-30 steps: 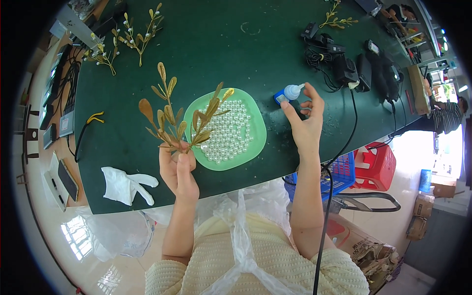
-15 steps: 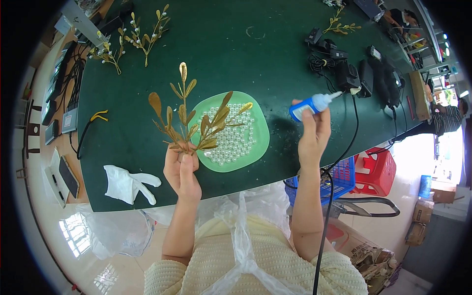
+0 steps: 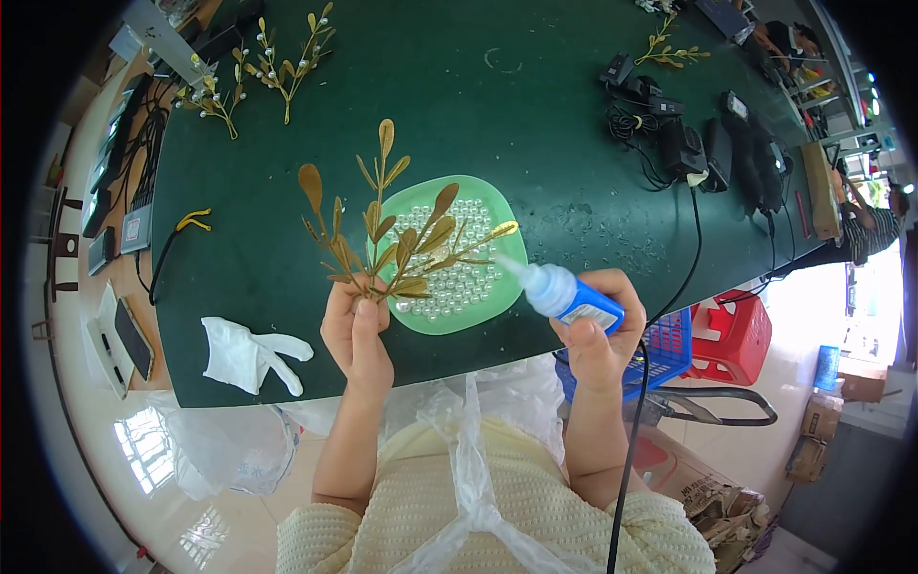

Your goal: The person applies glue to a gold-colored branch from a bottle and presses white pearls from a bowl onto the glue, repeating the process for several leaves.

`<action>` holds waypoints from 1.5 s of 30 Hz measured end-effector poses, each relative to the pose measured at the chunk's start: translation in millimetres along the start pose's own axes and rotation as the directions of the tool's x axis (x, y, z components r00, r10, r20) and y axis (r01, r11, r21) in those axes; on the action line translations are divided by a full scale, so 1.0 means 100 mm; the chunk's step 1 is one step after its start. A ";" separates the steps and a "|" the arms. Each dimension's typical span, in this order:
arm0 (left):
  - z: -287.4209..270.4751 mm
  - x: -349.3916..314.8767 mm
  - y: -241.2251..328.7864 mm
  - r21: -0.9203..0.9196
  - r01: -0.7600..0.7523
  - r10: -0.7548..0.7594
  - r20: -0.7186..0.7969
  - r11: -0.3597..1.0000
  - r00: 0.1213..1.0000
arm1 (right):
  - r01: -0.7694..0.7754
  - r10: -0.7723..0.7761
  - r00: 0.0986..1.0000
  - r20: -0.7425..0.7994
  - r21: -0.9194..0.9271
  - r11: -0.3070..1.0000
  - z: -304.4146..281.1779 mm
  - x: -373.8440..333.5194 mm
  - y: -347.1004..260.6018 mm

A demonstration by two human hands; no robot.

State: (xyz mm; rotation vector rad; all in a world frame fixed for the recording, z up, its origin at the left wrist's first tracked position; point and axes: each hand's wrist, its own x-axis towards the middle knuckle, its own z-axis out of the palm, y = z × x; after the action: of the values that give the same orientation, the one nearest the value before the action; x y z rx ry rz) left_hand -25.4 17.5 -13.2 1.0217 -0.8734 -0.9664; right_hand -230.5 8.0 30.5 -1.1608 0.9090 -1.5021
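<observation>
Our left grip (image 3: 358,335) is closed on the base of a gold leafy sprig (image 3: 407,242), thumb and fingers pinching the stems together, and the leaves fan out above, some of them right across the green plate (image 3: 442,327)! Over to our right grip (image 3: 602,337), wrapped firmly around a blue bottle (image 3: 566,295), which lies tilted in our fingers with its pale nozzle (image 3: 510,265) aimed up and left. That tip sits over the plate's right side, just by the outermost twigs; whether it touches one, we cannot tell.

Beneath the leaves, white pearls (image 3: 461,287) crowd the plate in a loose layer. Down to the left we have a white glove (image 3: 251,356) lying flat near the edge of the green surface (image 3: 430,105). Far up on the left, two pearl-dotted sprigs (image 3: 287,78) rest side by side, and another gold sprig (image 3: 669,53) lies at the upper right. Closer on that side, black adapters (image 3: 681,148) sit bunched with their cables, well apart from both our hands.
</observation>
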 end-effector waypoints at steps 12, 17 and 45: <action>-0.01 0.01 -0.01 0.014 -0.009 0.009 0.010 1.000 1.000 | 0.020 -0.023 0.999 -0.049 -0.062 0.998 0.24 -0.02 -0.02; -0.02 0.00 -0.01 -0.002 -0.003 0.003 0.027 1.000 1.000 | 0.023 -0.029 0.999 -0.046 -0.122 0.992 0.27 -0.03 -0.06; -0.01 0.01 0.00 0.020 -0.016 0.016 0.033 1.000 0.999 | 0.023 0.009 0.989 -0.151 0.208 0.978 0.25 0.00 -0.14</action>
State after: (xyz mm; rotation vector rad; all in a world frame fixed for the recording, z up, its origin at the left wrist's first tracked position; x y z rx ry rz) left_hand -24.0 17.3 -13.5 1.0173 -0.9191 -0.9648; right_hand -209.7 11.2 50.2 -0.9083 0.8251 -1.6656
